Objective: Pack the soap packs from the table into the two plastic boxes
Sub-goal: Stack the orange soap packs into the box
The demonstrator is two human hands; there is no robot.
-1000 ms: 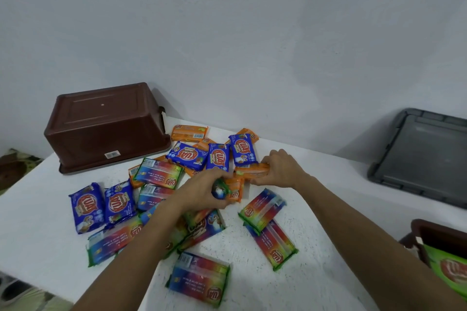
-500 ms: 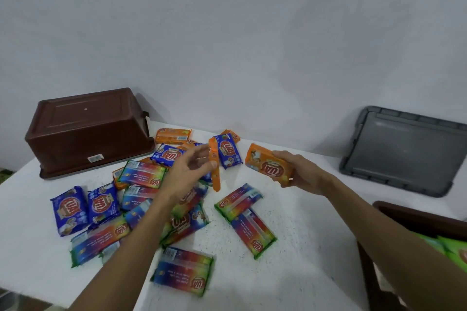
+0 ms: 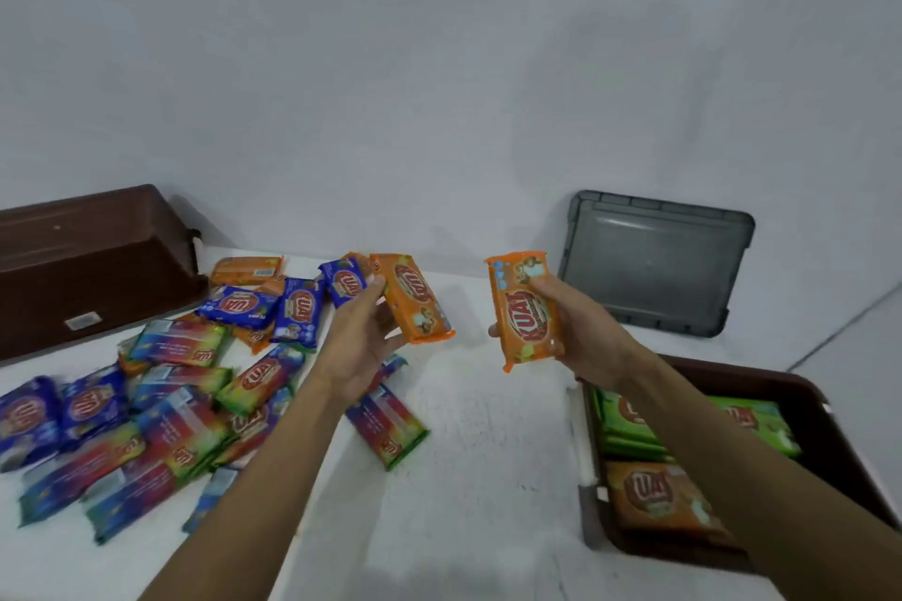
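Wrappers of soap packs (image 3: 517, 322): thin plastic film, glossy, crimped at the sealed ends.
Overturned brown box (image 3: 88, 259), left of frame: moulded plastic, smooth, dull sheen.
Grey lid (image 3: 654, 264), right: plastic, smooth, semi-matt.
Table (image 3: 488, 454): white, speckled, finely rough.
Wall (image 3: 439, 63): matt.

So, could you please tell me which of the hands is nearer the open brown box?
Right. The right hand is just left of and beyond the open brown box, holding an orange pack; the left hand, holding a second orange pack, is farther left over the table.
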